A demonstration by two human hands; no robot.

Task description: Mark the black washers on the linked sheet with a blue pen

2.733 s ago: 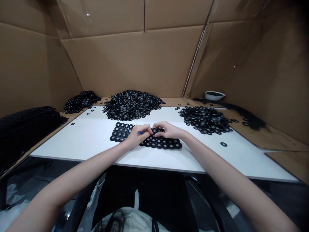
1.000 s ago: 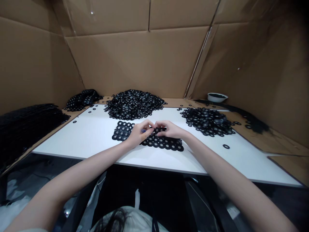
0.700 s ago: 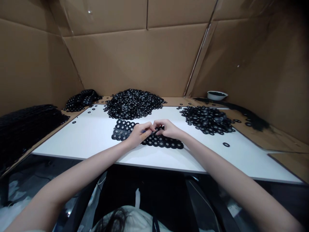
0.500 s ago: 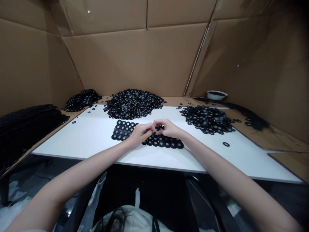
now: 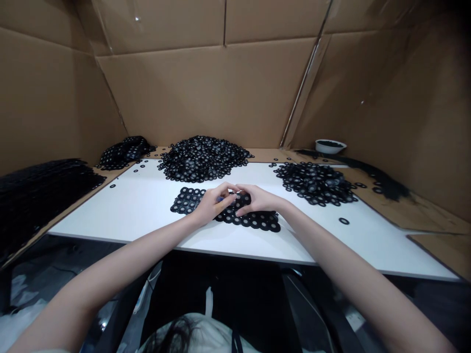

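A sheet of joined black rings with pale centres [image 5: 257, 219] lies across the white table in front of me, its left part [image 5: 184, 200] showing beyond my wrist. My left hand [image 5: 213, 205] is closed over the middle of the sheet; a small blue thing [image 5: 220, 199] shows between its fingers, too little of it to name. My right hand [image 5: 257, 198] curves round the middle rings, thumb on the near side and fingers on the far side, with a few rings raised between them. The fingertips of both hands meet or nearly meet above the sheet.
A large heap of black rings [image 5: 202, 159] stands behind the sheet, a smaller heap [image 5: 316, 181] to the right. One loose ring [image 5: 344, 221] lies nearer. A white bowl [image 5: 330, 147] sits back right. Dark stacked strips [image 5: 44, 196] line the left. Cardboard walls [image 5: 206, 93] enclose the table.
My right thumb has moved away from its fingers and down over the rings, widening the hand. My left fingers have lifted slightly, and the sheet has shifted a little towards me.
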